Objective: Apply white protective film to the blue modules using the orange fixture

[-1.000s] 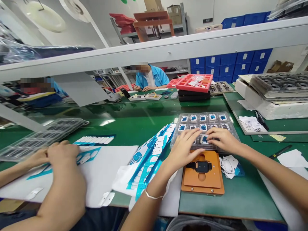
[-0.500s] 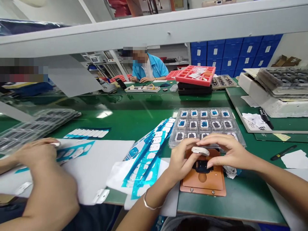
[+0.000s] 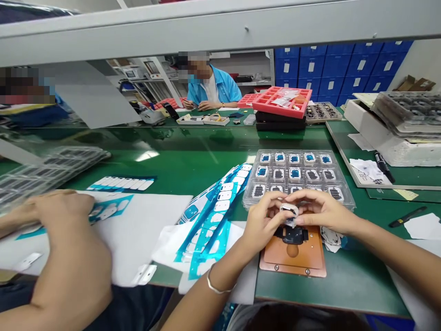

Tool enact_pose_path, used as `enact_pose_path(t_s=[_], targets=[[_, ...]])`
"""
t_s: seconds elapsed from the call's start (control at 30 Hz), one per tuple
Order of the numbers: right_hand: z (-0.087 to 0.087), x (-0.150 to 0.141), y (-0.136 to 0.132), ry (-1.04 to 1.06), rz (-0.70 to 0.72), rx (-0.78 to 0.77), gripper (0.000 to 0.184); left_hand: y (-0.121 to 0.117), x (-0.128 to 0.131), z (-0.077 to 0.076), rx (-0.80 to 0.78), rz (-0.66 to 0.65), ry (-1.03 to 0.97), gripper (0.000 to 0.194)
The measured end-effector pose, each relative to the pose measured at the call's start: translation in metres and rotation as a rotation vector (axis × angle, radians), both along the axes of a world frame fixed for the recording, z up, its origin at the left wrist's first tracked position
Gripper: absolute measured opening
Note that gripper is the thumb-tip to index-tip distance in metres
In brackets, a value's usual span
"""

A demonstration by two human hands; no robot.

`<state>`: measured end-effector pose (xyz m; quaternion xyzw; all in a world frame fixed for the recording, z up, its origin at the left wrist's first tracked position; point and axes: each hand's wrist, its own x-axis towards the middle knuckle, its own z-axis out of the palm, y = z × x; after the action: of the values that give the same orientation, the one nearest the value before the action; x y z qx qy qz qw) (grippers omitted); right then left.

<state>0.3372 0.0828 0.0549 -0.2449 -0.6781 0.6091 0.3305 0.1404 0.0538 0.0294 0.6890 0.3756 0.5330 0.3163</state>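
The left hand [image 3: 263, 225] and right hand [image 3: 322, 209] meet in front of the body, fingers curled inward, and both pinch a small white frame-shaped part [image 3: 289, 212] between their fingertips. Neither hand is clenched or released; the grip is a light, precise one. The part looks light and thin, probably stiff but easily bent or marked, so the outer edges seem the best place to hold it, and its small size leaves little room for the fingers.

Directly beneath the hands lies a copper-brown fixture plate [image 3: 292, 264], with a black clamp-like nest [image 3: 292, 235] at its upper end, just below the white part. Just beyond the fingers sits a clear blister tray [image 3: 344, 195], its pockets holding white-and-blue parts [image 3: 294, 174] and darker parts. Crumpled white backing paper [image 3: 330, 240] lies just right of the fixture, and a black-handled tool [image 3: 408, 216] lies farther right on the green desk [image 3: 361, 276].

Left of the hands, blue-and-white die-cut sheets [image 3: 220, 216] fan across white paper. Farther left, a co-worker's hand [image 3: 58, 211] rests on a white sheet [image 3: 151, 230], near a stack of clear trays [image 3: 44, 174].
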Motion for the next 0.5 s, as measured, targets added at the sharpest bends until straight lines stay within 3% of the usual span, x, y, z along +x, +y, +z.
enact_pose_path(t_s=[0.1, 0.2, 0.33, 0.5], targets=[[-0.003, -0.003, -0.002, 0.021, -0.016, -0.069, 0.022, 0.001, 0.001, 0.000, -0.064, -0.019, -0.084, 0.030], [-0.001, -0.005, -0.006, 0.041, -0.012, -0.177, 0.025, 0.001, 0.001, 0.001, -0.115, -0.040, -0.190, 0.036], [0.002, -0.006, -0.011, 0.087, 0.055, -0.335, 0.025, 0.003, -0.001, 0.003, -0.055, -0.025, -0.256, 0.038], [0.003, -0.007, -0.019, 0.084, 0.100, -0.396, 0.025, 0.003, -0.003, 0.001, 0.046, -0.113, -0.271, 0.035]])
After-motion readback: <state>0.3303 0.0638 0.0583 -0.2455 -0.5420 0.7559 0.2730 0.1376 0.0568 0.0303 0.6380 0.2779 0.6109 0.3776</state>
